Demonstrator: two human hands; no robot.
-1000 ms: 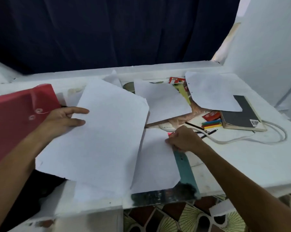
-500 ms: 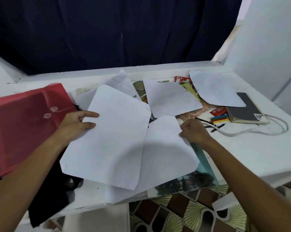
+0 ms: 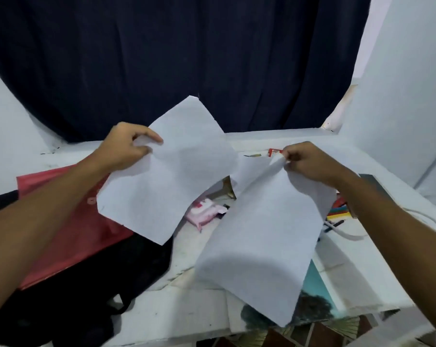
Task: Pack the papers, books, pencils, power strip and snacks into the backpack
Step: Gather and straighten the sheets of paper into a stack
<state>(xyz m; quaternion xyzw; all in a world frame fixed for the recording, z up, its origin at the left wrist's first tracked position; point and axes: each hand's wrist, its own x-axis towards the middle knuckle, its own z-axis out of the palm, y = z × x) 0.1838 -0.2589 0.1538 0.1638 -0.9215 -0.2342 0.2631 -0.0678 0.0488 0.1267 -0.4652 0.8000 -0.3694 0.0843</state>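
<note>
Left hand (image 3: 123, 149) and right hand (image 3: 305, 160), fingers pinched, each grip a white sheet. Left sheet (image 3: 171, 176) and right sheet (image 3: 262, 234) hang above the surface (image 3: 377, 279).

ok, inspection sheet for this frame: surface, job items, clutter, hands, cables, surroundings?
Surface: white table, crowded.
Job's things: white sheet and second sheet lifted; black backpack at left edge; coloured pencils; dark book partly hidden.
Clutter: red envelope folder; pink packet.
Hands: left hand and right hand each pinch a sheet.
Cables: white cable at right.
Surroundings: dark curtain, white wall.
</note>
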